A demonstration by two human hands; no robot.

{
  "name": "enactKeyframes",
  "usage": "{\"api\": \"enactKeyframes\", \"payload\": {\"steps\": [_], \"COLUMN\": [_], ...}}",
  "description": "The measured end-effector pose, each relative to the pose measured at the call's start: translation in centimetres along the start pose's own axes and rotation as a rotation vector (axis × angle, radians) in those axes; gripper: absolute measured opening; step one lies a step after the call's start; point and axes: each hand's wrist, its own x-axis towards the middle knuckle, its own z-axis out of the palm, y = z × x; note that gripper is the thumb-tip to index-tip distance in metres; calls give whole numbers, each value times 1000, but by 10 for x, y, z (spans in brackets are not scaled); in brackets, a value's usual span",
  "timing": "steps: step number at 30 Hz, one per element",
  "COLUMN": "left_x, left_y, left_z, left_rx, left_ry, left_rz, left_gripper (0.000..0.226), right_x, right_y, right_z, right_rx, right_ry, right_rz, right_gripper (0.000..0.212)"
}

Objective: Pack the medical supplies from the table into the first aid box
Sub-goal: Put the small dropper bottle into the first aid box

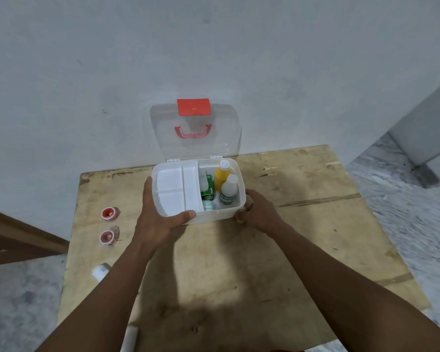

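While the left grip [160, 219] is clasping the box [214, 217] at its 7 o'clock corner, thumb lying over the rim onto the white tray [178, 191], the right grip [259, 214] is holding the 4 o'clock corner with its fingers curled against the side wall. The box is sitting on the wooden surface [239, 262] near the far edge, by the wall. Its clear lid [163, 128] is standing open at 12 o'clock, showing a red latch [193, 106] and a red handle [192, 132].

The tray is filling the 9 o'clock half of the box. In the 3 o'clock half a yellow bottle [222, 175] is standing at the back and a white bottle [229, 190] is standing just in front of it. A green carton [208, 190] is sitting beside them against the tray, with a small pale packet [207, 205] lying at 6 o'clock of it.

Well apart from the box at 9 o'clock, a red-topped pot [109, 213] is sitting on the surface. A second red-topped pot [107, 236] is sitting nearer the person, and a white cylinder [100, 271] is lying at 8 o'clock, near the left forearm.
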Motion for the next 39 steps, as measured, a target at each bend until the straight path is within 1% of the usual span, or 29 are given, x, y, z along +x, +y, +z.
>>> {"api": "enactKeyframes", "payload": {"steps": [4,8,13,15,18,21,23,26,30,34,36,39], "left_x": [-1,-1,-2,-3,-5,-5,-5,-2,-1,0,0,-1], "left_y": [1,0,-1,1,5,6,5,0,-3,-2,-3,-2], "left_z": [0,0,-2,-2,-2,-4,-4,-4,-2,-1,-2,-1], "left_rx": [6,12,14,6,0,4,6,24,51,60,61,49], "left_ry": [10,18,17,7,0,-6,-7,2,11,32,35,45], "left_rz": [-28,-35,-62,-61,-47,-55,-52,-55,-36,-39,-29,-37], "left_gripper": [100,101,113,114,112,112,112,109,105,108,109,109], "right_x": [5,-3,-24,-34,-48,-58,-62,-59,-51,-42,-37,-31], "right_y": [6,12,21,19,7,-13,-26,-42,-56,-60,-59,-57], "right_z": [3,9,3,-3,-13,-23,-27,-25,-12,4,12,20], "right_rx": [42,91,130,156,194,226,235,214,160,127,87,71], "right_ry": [30,99,211,305,469,576,619,616,547,504,508,514], "right_rz": [93,117,135,99,-5,-140,-206,-296,-402,-405,-402,-405], "right_gripper": [52,61,60,58,57,56,52,48,41,41,41,37]}}
